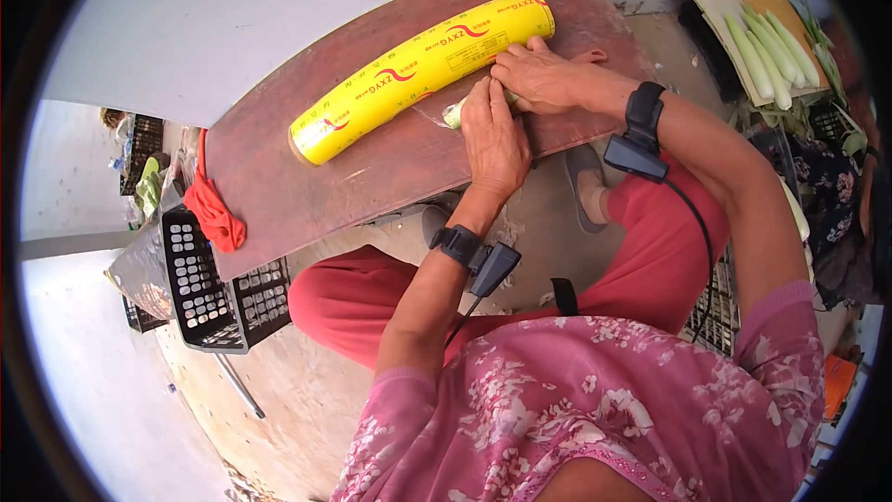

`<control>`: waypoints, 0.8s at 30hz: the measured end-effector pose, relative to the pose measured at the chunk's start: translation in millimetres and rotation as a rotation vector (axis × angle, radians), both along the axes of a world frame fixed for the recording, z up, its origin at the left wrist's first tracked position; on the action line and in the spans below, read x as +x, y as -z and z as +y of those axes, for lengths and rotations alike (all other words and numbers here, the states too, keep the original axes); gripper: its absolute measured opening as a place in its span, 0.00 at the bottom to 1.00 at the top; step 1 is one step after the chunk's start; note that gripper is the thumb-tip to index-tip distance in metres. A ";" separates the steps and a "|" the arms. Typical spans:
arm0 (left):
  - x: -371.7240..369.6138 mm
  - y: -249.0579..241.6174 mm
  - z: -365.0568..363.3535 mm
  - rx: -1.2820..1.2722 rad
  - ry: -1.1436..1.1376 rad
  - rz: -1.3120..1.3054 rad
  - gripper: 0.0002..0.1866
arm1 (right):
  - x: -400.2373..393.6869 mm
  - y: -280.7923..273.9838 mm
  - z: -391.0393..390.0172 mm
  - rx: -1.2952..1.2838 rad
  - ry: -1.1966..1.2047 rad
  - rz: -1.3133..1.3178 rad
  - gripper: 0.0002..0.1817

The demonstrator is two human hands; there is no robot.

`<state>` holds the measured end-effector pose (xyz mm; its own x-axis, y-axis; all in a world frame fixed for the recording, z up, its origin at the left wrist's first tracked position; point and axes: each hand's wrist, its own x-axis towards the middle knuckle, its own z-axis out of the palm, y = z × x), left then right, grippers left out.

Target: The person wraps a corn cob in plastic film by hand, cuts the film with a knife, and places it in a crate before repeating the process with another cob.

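Fingers bent, a person's left hand and right hand bear down side by side over a pale green stalk on a worn, red-brown desk. Only the stalk's end shows beyond the left hand, so whether either hand is closed around it cannot be told. Just beyond lies a yellow roll of ZXYG-marked wrap, with what appears to be clear film between it and the stalk. A red cloth hangs over the desk's edge; more pale stalks lie off to the right.

Uneven pressure from the two hands could skew or crease the thin film, while a hard pull could tear it. The round roll, with no visible stop, could turn or drift if nudged by the right hand's fingers.
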<state>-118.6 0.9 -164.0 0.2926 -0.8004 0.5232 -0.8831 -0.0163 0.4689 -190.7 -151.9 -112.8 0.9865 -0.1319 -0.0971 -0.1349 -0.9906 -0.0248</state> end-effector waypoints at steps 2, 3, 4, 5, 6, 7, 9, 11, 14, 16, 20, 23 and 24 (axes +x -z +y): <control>2.1 -0.4 -3.0 0.046 -0.041 -0.028 0.32 | 0.0 -6.3 2.2 0.009 0.009 0.051 0.23; 5.7 0.1 -5.0 0.067 -0.050 -0.031 0.33 | 0.2 -7.9 2.2 0.011 0.007 0.063 0.23; 9.1 0.7 -6.6 0.088 -0.057 -0.035 0.33 | 0.1 -8.7 2.2 0.013 0.006 0.075 0.24; 12.4 0.8 -7.1 0.088 -0.036 -0.041 0.34 | 0.1 -8.9 1.9 0.010 0.002 0.069 0.24; 15.7 0.9 -6.8 0.090 -0.015 -0.049 0.34 | -0.1 -7.8 1.3 0.007 -0.002 0.063 0.24; 19.1 0.6 -6.5 0.091 0.005 -0.058 0.35 | 0.0 -7.0 0.7 0.003 -0.006 0.055 0.25; 24.3 -0.8 -7.8 0.124 0.012 -0.058 0.37 | 0.5 -6.2 -0.6 0.008 -0.002 0.065 0.26; 27.4 -2.0 -8.4 0.144 0.015 -0.050 0.37 | -0.6 -5.5 -2.3 0.008 -0.002 0.039 0.27; 29.1 -7.8 -8.7 0.164 0.014 -0.031 0.38 | -6.6 2.4 -5.3 0.023 -0.012 -0.040 0.31; 30.6 -9.4 -10.4 0.184 0.014 -0.027 0.38 | -12.7 1.8 -7.4 0.054 -0.023 -0.069 0.34; 32.7 -10.4 -12.3 0.187 0.005 -0.006 0.37 | -23.6 1.9 -12.2 0.041 -0.043 -0.127 0.34; 37.2 -6.4 -14.9 0.156 -0.012 0.001 0.35 | -30.7 5.9 -24.6 -0.001 -0.038 -0.154 0.33; 38.4 -5.9 -16.6 0.160 -0.020 -0.002 0.34 | -35.7 4.5 -30.4 -0.002 -0.008 -0.136 0.31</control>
